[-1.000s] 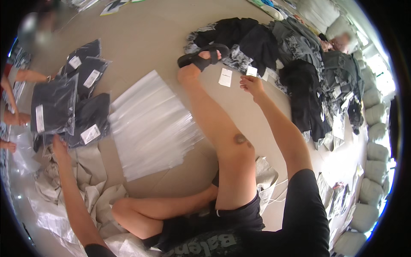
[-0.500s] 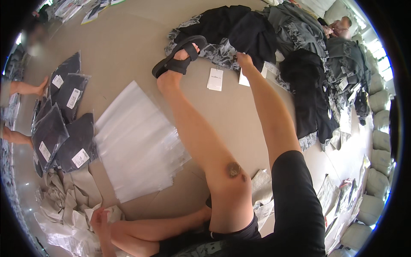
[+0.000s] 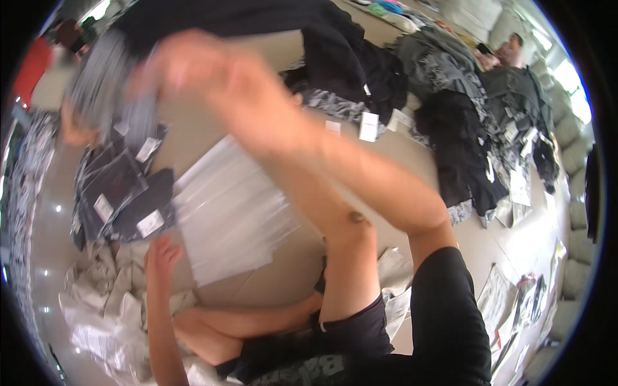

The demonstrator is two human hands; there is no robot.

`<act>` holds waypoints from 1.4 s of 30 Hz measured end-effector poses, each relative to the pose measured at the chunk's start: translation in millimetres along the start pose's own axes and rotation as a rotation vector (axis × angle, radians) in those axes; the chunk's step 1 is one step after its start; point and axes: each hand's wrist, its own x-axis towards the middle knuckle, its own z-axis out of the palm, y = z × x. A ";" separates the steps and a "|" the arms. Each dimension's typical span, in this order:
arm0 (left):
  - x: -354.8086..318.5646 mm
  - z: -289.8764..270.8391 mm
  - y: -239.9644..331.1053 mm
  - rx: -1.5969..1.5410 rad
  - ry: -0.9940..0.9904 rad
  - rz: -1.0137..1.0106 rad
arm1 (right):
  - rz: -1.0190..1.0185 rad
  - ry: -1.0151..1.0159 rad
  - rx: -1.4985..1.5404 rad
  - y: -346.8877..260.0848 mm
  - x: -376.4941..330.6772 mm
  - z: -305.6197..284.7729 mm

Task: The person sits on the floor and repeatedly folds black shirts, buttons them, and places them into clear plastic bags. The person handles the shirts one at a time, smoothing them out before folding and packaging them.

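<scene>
The right hand [image 3: 206, 64] is stretched across to the upper left, strongly blurred, up against a long black garment [image 3: 225, 16] with blurred grey patterned cloth [image 3: 103, 83] hanging at its left end; whether the fingers grip the fabric cannot be told. The black garment spreads along the upper edge, dropping on its right toward the clothes on the floor [image 3: 405, 154]. The left hand [image 3: 164, 254] is low on the left, its fingers loosely bent with nothing visible in them, just below a group of dark folded garments in clear bags [image 3: 138, 209], each bearing a white label. To the right of that hand lies a fanned stack of clear plastic sleeves [image 3: 225, 212], and below and to its left is crumpled beige cloth [image 3: 109, 283]. The wearer's bent leg [image 3: 351, 257] rises beside the sleeves, under the reaching right arm. Another person's hand [image 3: 80, 128] is at the left, close to the grey patterned cloth, near a red garment [image 3: 32, 71]. Farther right, loose black clothes [image 3: 460, 135] and grey clothes [image 3: 515, 96] lie heaped, with white tags [image 3: 369, 127] among and beside them. Pale, bulky bundles [image 3: 573, 225] line the right side.
</scene>
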 end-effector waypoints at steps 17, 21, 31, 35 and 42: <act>-77.6 87.3 -151.2 -0.503 0.250 -0.501 | 1.387 -1.305 0.146 13.0 -386.5 148.5; -104.0 82.6 -194.1 -0.350 0.308 -0.417 | 1.332 -1.183 -0.086 14.8 -344.5 136.0; -121.9 102.0 -217.0 0.709 0.055 0.061 | 0.939 -0.386 -0.897 85.1 -291.7 137.0; -120.0 135.6 -194.4 0.084 0.019 -0.177 | 1.168 -0.588 -0.892 121.6 -327.3 124.3; -110.7 160.8 -218.4 0.036 0.297 -0.022 | 0.626 -0.367 -1.049 160.8 -321.8 107.0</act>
